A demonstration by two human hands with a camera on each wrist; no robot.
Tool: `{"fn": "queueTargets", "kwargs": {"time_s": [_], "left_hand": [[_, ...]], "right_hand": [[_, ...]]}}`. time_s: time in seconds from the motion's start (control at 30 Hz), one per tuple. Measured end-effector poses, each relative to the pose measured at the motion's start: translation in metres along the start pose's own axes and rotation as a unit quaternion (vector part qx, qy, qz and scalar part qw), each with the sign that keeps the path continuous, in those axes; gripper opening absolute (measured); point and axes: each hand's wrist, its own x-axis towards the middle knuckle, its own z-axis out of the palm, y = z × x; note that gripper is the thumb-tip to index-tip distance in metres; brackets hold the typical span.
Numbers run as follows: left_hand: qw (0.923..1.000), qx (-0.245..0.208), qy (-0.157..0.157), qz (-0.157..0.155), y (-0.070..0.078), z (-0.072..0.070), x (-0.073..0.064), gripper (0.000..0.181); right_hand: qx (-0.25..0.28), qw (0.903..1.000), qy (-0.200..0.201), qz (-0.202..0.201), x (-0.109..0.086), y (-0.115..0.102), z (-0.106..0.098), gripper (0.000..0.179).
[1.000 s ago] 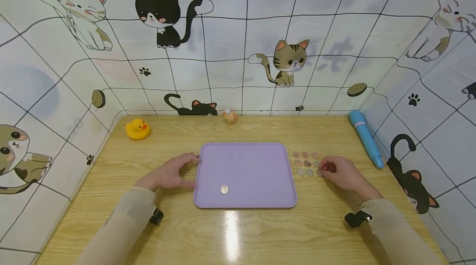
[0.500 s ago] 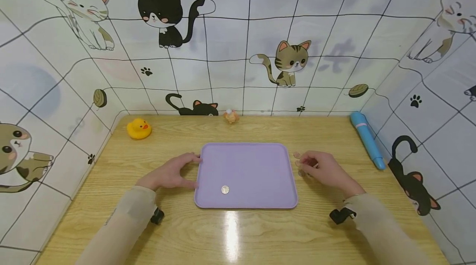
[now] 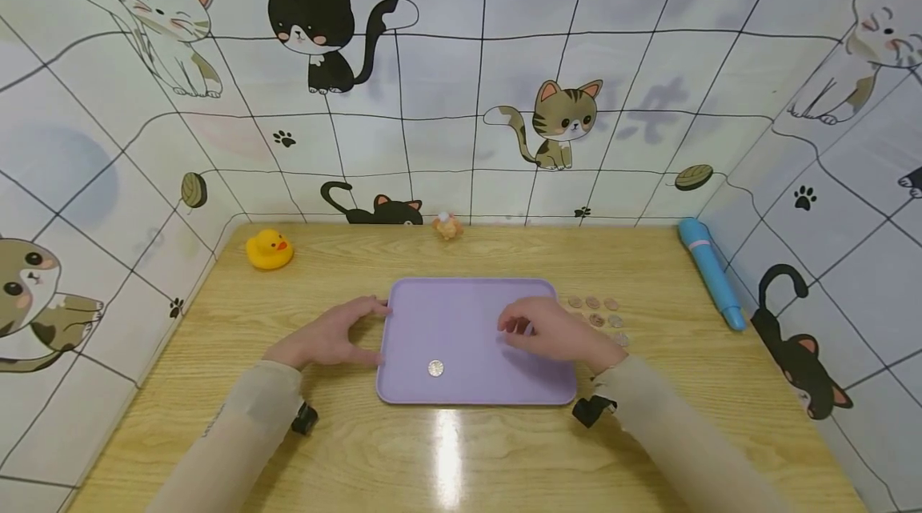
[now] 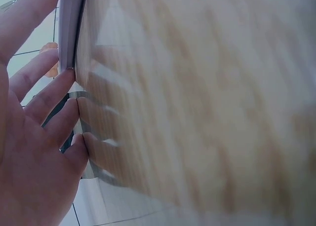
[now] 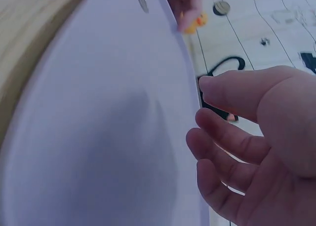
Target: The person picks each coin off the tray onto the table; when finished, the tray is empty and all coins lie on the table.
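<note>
A lilac tray (image 3: 468,313) lies mid-table with one silver coin (image 3: 435,368) near its lower left. At the tray's left rim, my left hand (image 3: 327,334) rests with fingers spread, thumb and fingertips against the edge. The left wrist view shows these fingers (image 4: 54,95) nearly straight beside the tray's side. My right hand (image 3: 551,329) hovers over the tray's right half. In the right wrist view its thumb and bent fingers (image 5: 232,152) stand apart, with nothing visible between them. Right of the tray sit several copper and silver coins (image 3: 596,320) in rows, partly hidden by this hand.
A yellow rubber duck (image 3: 270,250) sits at the back left, and a small orange figure (image 3: 447,226) at the back edge. A blue pen-shaped tube (image 3: 711,273) lies along the right edge. Cat-print cloth walls (image 3: 432,97) enclose the back and sides.
My right hand has moved left from the rows of coins to above the tray, uncovering the right-hand coins. My left hand stays at the tray's rim.
</note>
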Motion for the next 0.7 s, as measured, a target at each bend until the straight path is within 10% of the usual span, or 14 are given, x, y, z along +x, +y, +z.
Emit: {"fn": "queueTargets", "kwargs": {"time_s": [0.7], "left_hand": [[1.0, -0.006, 0.001, 0.004, 0.0, 0.0, 0.001, 0.074]], "right_hand": [[-0.069, 0.9881, -0.126, -0.055, 0.071, -0.051, 0.064, 0.02]]}}
